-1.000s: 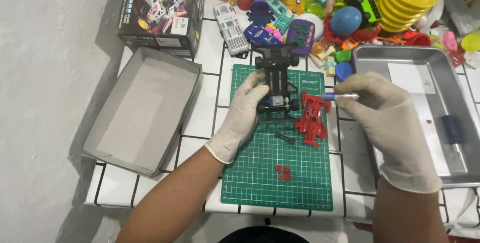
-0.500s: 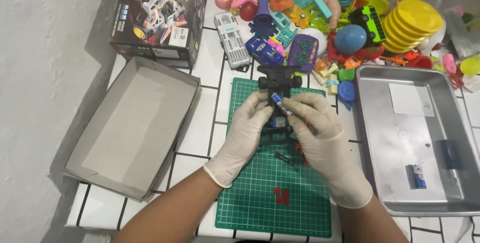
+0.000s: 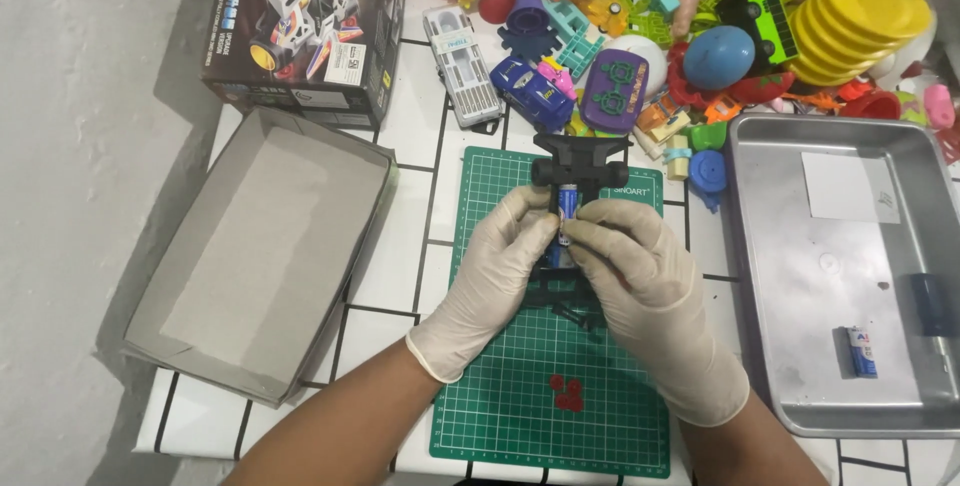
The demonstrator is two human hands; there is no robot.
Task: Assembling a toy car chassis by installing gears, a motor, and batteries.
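Both gloved hands meet over the black toy chassis — left hand steadies it. The right hand pinches a blue battery into the frame, above the green cutting mat.

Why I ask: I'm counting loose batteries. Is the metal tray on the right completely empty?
No, the metal tray holds a small battery near its front right corner, plus a white paper sheet.
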